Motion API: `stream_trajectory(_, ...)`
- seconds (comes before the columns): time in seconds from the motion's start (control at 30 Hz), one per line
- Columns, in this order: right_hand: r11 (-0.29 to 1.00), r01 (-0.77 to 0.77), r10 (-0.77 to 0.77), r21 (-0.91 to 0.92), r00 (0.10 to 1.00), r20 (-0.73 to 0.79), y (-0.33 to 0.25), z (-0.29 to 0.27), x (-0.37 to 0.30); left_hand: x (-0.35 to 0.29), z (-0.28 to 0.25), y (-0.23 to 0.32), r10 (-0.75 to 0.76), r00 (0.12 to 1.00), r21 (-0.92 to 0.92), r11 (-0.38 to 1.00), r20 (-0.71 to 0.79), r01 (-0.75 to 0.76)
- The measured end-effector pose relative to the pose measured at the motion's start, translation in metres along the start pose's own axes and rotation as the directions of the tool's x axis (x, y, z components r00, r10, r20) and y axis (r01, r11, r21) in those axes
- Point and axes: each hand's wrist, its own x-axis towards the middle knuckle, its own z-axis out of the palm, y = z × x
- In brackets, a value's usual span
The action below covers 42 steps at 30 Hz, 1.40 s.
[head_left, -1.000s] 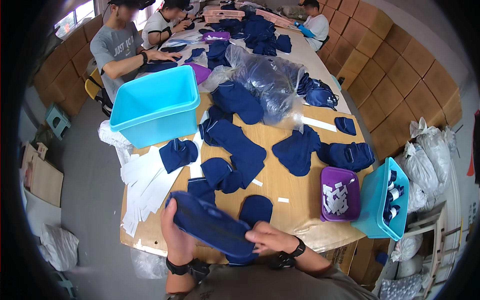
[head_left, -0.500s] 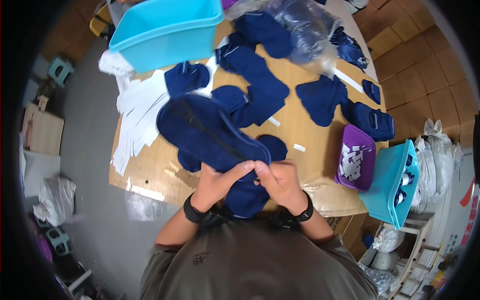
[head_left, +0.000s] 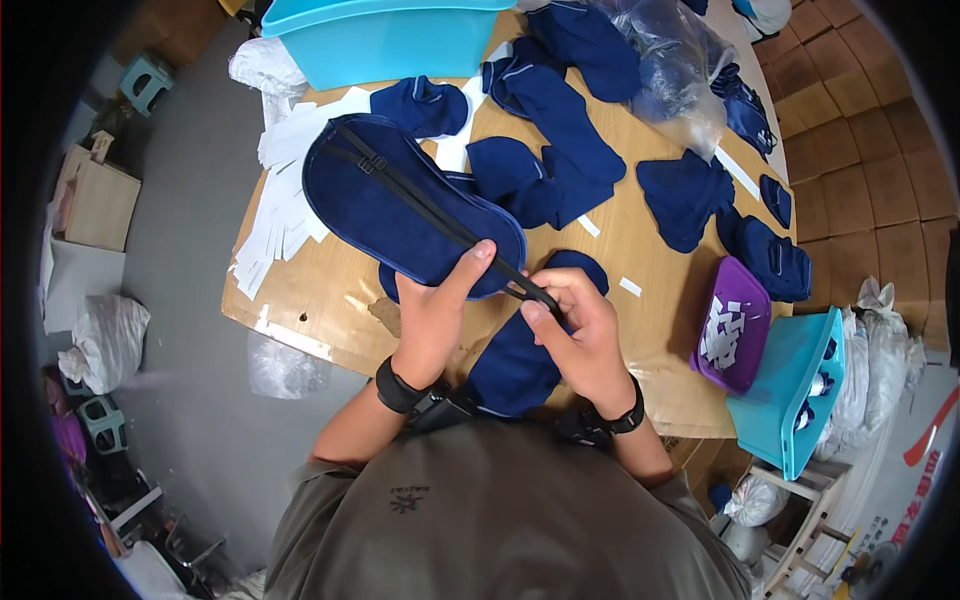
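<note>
A navy blue sleep mask [head_left: 400,215] with light-edged piping hangs over the table, tilted, one rounded end towards the far left. Along its face runs a black elastic strap [head_left: 415,205] with a slider buckle [head_left: 371,164]. My left hand [head_left: 440,310] is closed on the mask's near edge, thumb on top beside the strap. The strap's near end is pinched between thumb and fingers of my right hand [head_left: 575,330], just off the mask's right end. Under my hands, more navy fabric pieces [head_left: 515,365] lie on the table.
On the wooden table [head_left: 650,340] lie navy pieces [head_left: 560,130], white paper strips [head_left: 275,215] and a clear plastic bag [head_left: 670,75]. A turquoise bin [head_left: 390,50] stands at the back. Right are a purple basket [head_left: 745,350] of white slips and another turquoise bin [head_left: 775,410].
The mask has turned to show its strap and buckle more fully. My right hand has drawn away from the left, pulling the strap end out to the right.
</note>
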Motion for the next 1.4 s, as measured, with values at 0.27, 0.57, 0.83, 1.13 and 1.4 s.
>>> stream_trajectory(0.27, 0.924, 0.041, -0.001, -0.380, 0.994, 0.105, -0.019, -0.013, -0.005, -0.001, 0.003, 0.007, 0.011, 0.997, 0.066, 0.998, 0.082, -0.016)
stream_trajectory(0.57, 0.959, 0.127, -0.160, -0.253, 0.980, -0.117, -0.052, 0.003, -0.020, 0.000, 0.015, 0.039, 0.065, 0.998, -0.035, 0.997, -0.013, -0.065)
stream_trajectory(0.83, 0.971, 0.184, -0.153, -0.152, 0.969, 0.193, -0.042, -0.017, -0.027, -0.025, 0.010, 0.031, 0.063, 0.974, 0.586, 0.790, 0.216, -0.181)
stream_trajectory(1.13, 0.804, 0.410, -0.476, -0.431, 0.878, -0.053, -0.049, -0.029, -0.021, -0.027, 0.000, 0.039, -0.188, 0.764, 0.576, 0.770, 0.618, -0.276)
stream_trajectory(1.4, 0.924, 0.269, -0.222, 0.270, 0.956, -0.191, -0.024, -0.031, -0.028, -0.025, 0.007, 0.043, -0.464, 0.572, 0.576, 0.817, 0.677, -0.018)
